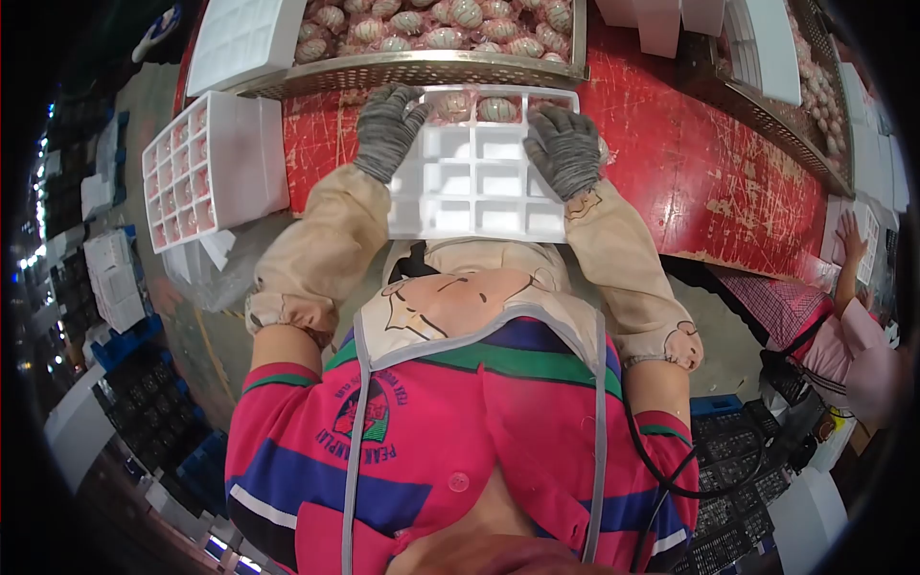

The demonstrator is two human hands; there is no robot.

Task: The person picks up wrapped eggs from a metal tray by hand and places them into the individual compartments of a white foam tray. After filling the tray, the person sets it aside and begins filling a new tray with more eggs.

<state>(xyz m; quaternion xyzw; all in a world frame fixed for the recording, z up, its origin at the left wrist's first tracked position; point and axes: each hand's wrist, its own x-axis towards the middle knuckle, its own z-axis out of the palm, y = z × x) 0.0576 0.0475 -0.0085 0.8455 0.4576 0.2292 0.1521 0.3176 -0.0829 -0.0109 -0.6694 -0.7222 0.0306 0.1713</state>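
A white tray (498, 218) divided into compartments lies in front of me on the red table. Wrapped eggs (498, 109) in clear and reddish film sit in its far row; the nearer compartments hold none. My left hand (390, 132), in a grey knitted glove, is at the far left corner with its fingers bent over the rim; what it grips, if anything, is hidden. At the far right corner my right hand (565, 149), gloved alike, curls over a wrapped egg in the end compartment. A bit of wrap shows beside its outer edge.
A metal bin (422, 67) full of wrapped eggs stands beyond the tray. To the left is a filled white tray stack (220, 158). Another bin (767, 125) is at the right, with white trays leaning on it. A co-worker's hand (851, 235) shows at far right.
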